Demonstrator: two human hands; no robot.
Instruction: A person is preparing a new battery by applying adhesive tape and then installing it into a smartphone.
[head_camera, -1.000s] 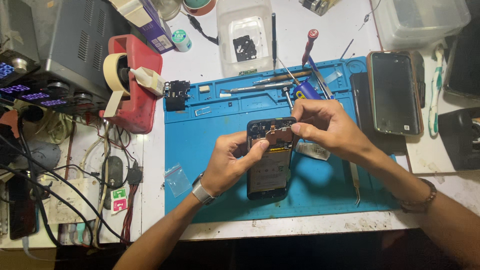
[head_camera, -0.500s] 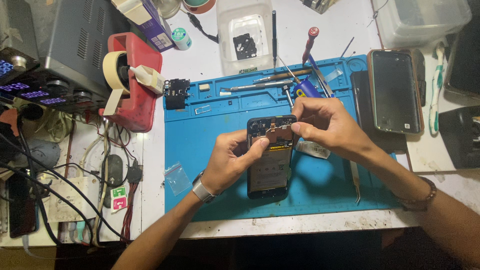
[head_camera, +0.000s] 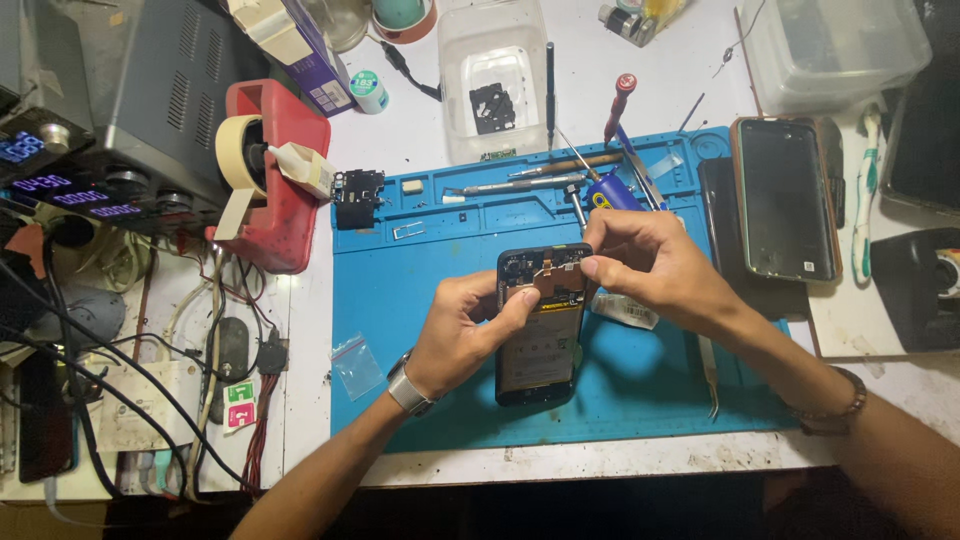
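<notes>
Opened phone (head_camera: 540, 340) on blue mat (head_camera: 400, 270), cluttered white bench (head_camera: 640, 70)

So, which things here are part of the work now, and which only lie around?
In use: opened phone, left hand, right hand, blue mat.
Lying about: tape roll, second phone, tweezers, small plastic bag, clear box.

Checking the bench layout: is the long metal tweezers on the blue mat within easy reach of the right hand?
Probably yes: the long metal tweezers lie just beneath the right hand's forearm, nothing covering them, though its fingers are busy at the opened black phone.
</notes>
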